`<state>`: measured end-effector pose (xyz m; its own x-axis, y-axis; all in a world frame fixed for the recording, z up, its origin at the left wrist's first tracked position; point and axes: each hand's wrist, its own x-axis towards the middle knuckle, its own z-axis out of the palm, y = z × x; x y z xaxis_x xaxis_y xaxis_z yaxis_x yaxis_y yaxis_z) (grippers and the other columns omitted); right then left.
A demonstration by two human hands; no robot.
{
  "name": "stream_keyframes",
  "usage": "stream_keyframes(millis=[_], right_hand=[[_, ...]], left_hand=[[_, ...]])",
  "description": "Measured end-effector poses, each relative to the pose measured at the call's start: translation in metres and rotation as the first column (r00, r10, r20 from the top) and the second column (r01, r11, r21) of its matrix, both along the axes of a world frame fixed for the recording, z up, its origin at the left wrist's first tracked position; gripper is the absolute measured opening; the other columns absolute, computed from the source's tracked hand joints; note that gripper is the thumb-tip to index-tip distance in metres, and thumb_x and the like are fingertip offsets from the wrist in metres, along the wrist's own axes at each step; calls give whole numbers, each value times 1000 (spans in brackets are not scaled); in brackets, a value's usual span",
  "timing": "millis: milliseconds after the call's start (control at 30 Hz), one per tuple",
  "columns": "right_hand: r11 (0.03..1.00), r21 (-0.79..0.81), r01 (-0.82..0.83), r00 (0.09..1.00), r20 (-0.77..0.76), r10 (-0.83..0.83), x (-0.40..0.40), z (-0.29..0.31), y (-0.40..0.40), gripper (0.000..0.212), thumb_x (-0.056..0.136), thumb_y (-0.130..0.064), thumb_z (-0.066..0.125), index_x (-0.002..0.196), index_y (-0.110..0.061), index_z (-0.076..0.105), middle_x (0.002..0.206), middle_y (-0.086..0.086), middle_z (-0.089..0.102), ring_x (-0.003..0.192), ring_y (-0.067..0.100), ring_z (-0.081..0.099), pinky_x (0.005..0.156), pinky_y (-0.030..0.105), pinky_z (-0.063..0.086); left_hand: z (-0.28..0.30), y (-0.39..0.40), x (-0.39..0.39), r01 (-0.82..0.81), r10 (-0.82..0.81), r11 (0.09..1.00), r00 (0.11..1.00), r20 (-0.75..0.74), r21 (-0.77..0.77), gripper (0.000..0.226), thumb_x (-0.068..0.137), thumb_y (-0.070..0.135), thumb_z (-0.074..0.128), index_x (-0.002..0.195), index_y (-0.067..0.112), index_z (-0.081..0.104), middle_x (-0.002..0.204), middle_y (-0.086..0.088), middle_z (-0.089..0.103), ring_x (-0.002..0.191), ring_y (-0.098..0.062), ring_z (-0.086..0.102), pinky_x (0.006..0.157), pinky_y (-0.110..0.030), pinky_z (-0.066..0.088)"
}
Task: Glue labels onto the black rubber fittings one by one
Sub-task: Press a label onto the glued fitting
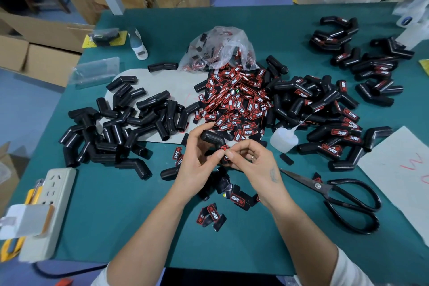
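Observation:
My left hand [197, 158] grips a bent black rubber fitting [212, 138] above the green table. A red-and-black label [224, 148] sits on the fitting's lower arm; my right hand [253, 158] pinches it, and my left thumb touches it too. A heap of loose labels [236, 102] lies just behind. Unlabelled fittings [125, 121] are piled at the left, labelled fittings [334, 137] at the right. A white glue bottle [284, 139] lies on its side right of my hands.
Black scissors [343, 199] lie at the right front beside a white sheet [399, 169]. A power strip [46, 211] and a yellow knife sit at the left front. A torn plastic bag [220, 49] of labels sits behind the heap. Several loose labels [212, 215] lie near my wrists.

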<state>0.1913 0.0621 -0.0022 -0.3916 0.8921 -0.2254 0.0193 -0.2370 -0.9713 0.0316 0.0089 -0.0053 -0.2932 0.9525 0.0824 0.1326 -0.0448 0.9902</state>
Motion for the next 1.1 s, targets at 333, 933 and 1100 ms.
stream_keyframes(millis=[333, 933, 1100], right_hand=[[1000, -5, 22, 999, -44, -22, 2, 0, 1, 12, 87, -33, 80, 94, -27, 73, 91, -3, 73, 92, 14, 70, 89, 38, 62], [992, -122, 14, 993, -119, -28, -3, 7, -2, 14, 93, -26, 74, 105, -27, 82, 114, 6, 74, 98, 9, 71, 83, 27, 60], [991, -92, 99, 985, -129, -111, -6, 6, -2, 17, 78, -29, 83, 95, -26, 83, 113, 23, 66, 87, 15, 66, 78, 26, 58]], left_hand=[[-1, 2, -1, -40, 38, 999, 993, 113, 11, 63, 96, 7, 69, 146, 38, 46, 149, -16, 50, 130, -31, 56, 114, -50, 46], [0, 10, 3, -156, 120, 988, 762, 636, 1, 34, 90, 6, 78, 119, 20, 67, 121, -23, 68, 123, -45, 65, 103, -51, 56], [-3, 7, 7, -115, 93, 993, 851, 516, 11, 28, 91, 11, 78, 115, 13, 64, 122, -21, 70, 113, -36, 69, 93, -43, 60]])
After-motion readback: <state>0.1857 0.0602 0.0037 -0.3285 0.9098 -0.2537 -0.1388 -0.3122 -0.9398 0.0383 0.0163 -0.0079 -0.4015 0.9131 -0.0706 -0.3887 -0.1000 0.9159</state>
